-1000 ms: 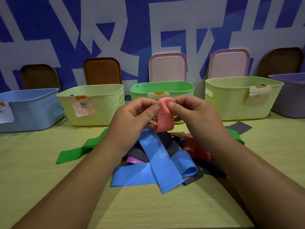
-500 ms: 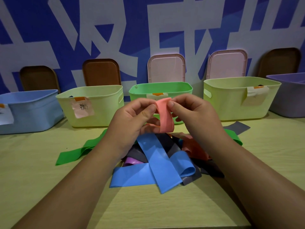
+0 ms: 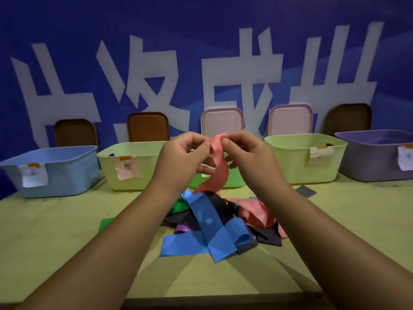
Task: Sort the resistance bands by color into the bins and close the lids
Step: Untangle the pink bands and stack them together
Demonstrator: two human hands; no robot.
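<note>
Held up side by side over the band pile [image 3: 214,222]: left hand [image 3: 178,159] and right hand [image 3: 250,157], each pinching the top of 1 coral resistance band [image 3: 220,166], tail hanging down to the pile. Just behind, a row of 5 open bins [image 3: 138,151]; wood tabletop [image 3: 55,231] showing either side.

Left hand [image 3: 181,162] and right hand [image 3: 252,162] held up together, both pinching.
</note>
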